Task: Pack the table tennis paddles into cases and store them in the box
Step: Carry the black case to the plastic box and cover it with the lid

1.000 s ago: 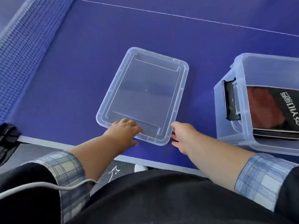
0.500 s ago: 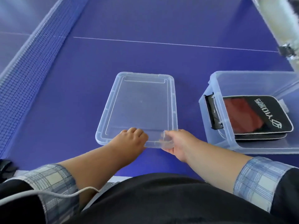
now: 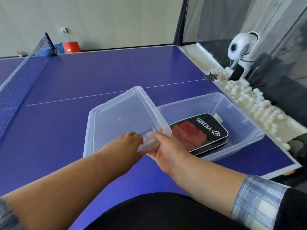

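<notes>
A clear plastic lid (image 3: 119,118) is lifted off the blue table and tilted, its right edge over the box. My left hand (image 3: 126,146) and my right hand (image 3: 164,150) both grip its near edge. To the right stands the clear plastic box (image 3: 237,123), open on top. Inside it lie two black paddle cases (image 3: 199,131) stacked flat, the top one showing a red paddle through its window and white lettering.
The table net (image 3: 18,87) runs along the left. A ball-catch net with a heap of white balls (image 3: 249,100) and a white ball machine (image 3: 240,47) borders the table's right edge. Red and blue items (image 3: 69,47) lie on the floor beyond.
The lid was flat on the table; both hands took its near edge and raised it, swinging it rightward toward the box. My view has lifted to show the far wall.
</notes>
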Motion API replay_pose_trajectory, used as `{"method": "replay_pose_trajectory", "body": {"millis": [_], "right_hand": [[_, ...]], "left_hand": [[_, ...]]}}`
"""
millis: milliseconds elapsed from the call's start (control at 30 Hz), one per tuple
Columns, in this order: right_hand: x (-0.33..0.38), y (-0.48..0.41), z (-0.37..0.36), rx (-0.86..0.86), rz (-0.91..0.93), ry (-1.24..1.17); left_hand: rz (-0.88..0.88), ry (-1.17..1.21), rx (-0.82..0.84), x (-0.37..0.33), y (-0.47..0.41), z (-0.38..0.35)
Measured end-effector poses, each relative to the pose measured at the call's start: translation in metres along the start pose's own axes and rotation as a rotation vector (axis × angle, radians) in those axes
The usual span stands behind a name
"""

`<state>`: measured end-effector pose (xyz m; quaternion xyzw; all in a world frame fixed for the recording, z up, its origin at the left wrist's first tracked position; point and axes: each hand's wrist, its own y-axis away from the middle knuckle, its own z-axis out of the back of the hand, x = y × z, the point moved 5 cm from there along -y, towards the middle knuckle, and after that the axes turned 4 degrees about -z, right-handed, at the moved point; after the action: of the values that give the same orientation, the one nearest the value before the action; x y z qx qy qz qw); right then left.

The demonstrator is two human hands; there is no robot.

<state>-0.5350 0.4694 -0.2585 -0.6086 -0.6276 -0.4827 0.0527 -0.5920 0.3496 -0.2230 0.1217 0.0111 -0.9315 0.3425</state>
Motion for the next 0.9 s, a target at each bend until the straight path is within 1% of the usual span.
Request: {"method": "replay_pose_trajectory", "body": {"millis": [67, 167, 233, 300, 400, 533, 600, 667, 767, 867, 900], "right_hand": [[0.016, 0.015, 0.007, 0.020, 0.071, 0.056], [0.036, 0.030, 0.023, 0.035, 0.126, 0.095], [0.053, 0.033, 0.038, 0.009, 0.162, 0.087], [0.072, 0.031, 0.058, -0.015, 0.168, 0.016], [0.101, 0.025, 0.089, -0.049, 0.122, -0.099], [0.162, 0.003, 0.146, -0.098, 0.068, -0.094], [0.197, -0.011, 0.178, -0.134, 0.067, -0.026], [0.230, -0.027, 0.212, -0.143, 0.079, 0.052], [0.270, -0.054, 0.257, -0.171, 0.078, 0.180], [0.298, -0.076, 0.285, -0.163, -0.019, 0.163], [0.307, -0.083, 0.291, -0.168, -0.054, 0.200]], "left_hand": [[-0.011, 0.022, 0.019, -0.021, -0.015, 0.001], [-0.035, 0.050, 0.061, -0.053, -0.038, 0.002], [-0.035, 0.055, 0.051, -0.075, -0.051, 0.005], [-0.037, 0.046, 0.008, -0.101, -0.067, 0.011], [-0.033, 0.069, -0.040, -0.139, -0.093, 0.024], [0.019, 0.119, -0.032, -0.207, -0.152, 0.023], [0.021, 0.155, -0.020, -0.242, -0.183, 0.015], [-0.019, 0.163, -0.048, -0.274, -0.211, 0.004], [-0.058, 0.111, -0.077, -0.311, -0.243, -0.017], [-0.049, 0.060, -0.062, -0.333, -0.260, -0.037], [-0.053, 0.067, -0.050, -0.338, -0.265, -0.043]]}}
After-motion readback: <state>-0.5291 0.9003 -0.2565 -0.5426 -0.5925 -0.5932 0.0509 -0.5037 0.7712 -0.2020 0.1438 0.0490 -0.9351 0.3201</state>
